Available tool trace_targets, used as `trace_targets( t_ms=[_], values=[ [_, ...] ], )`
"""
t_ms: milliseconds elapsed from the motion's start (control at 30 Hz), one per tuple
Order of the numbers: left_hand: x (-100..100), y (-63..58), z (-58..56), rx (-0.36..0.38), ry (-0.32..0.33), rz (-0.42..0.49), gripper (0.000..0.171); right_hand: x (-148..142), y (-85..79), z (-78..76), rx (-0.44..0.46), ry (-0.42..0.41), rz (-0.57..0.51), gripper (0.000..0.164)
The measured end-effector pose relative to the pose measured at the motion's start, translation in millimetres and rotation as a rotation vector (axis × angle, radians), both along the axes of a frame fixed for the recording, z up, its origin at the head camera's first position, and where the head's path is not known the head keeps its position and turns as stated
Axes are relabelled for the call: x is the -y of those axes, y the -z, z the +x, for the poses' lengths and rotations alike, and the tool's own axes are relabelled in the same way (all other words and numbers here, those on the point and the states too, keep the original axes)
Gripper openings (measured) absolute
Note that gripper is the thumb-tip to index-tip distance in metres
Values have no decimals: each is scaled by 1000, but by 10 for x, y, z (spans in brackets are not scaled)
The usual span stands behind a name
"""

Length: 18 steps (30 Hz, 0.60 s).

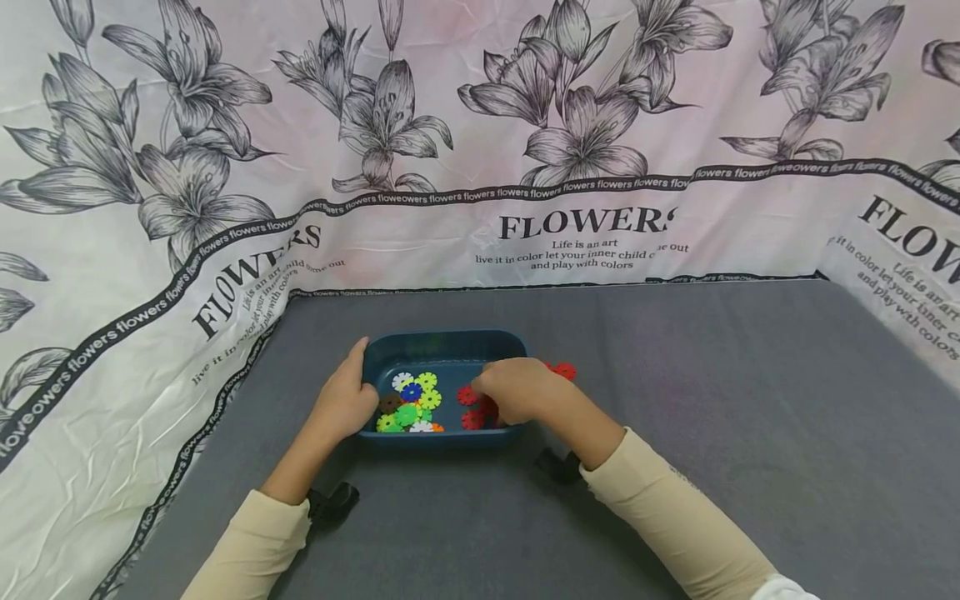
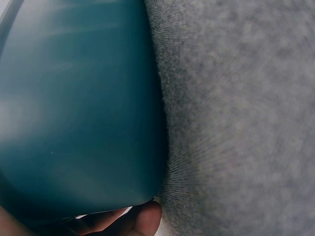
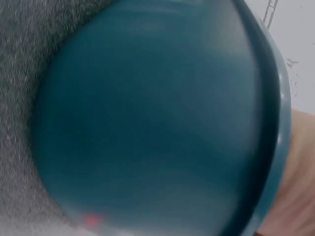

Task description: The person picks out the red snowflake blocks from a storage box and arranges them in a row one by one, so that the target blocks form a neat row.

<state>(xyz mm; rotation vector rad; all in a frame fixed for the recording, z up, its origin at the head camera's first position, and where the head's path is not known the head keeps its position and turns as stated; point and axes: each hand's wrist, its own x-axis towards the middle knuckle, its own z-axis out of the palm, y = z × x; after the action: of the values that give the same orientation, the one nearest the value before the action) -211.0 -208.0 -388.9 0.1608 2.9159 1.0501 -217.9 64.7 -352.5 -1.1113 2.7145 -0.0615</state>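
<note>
A dark teal plastic tray sits on the grey cloth, holding several notched, flower-shaped plastic discs. My left hand grips the tray's left end, thumb at the rim and fingers against the outer wall; some fingers show in the left wrist view. Over the tray's right end, my right hand reaches in with bent fingers among red discs. Its fingertips are hidden, so a hold on a disc cannot be made out. Yellow, green, white, brown and orange discs cluster around a blue disc in the left half.
More red discs lie on the cloth just beyond the tray's right end, partly behind the right hand. Grey cloth spreads out to the right. A flower-printed white sheet borders the back and left.
</note>
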Motion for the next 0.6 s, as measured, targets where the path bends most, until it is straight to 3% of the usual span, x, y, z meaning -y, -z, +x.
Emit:
trace_targets(
  t_ms=[267, 467, 600],
  values=[
    [-1, -1, -1, 0, -4, -9, 77, 65, 31, 23, -7, 79, 59, 24],
    [1, -3, -4, 1, 3, -6, 78, 20, 90, -62, -7, 51, -58, 16],
    [5, -3, -4, -2, 3, -8, 78, -3, 121, -118, -86, 6, -126, 13]
  ],
)
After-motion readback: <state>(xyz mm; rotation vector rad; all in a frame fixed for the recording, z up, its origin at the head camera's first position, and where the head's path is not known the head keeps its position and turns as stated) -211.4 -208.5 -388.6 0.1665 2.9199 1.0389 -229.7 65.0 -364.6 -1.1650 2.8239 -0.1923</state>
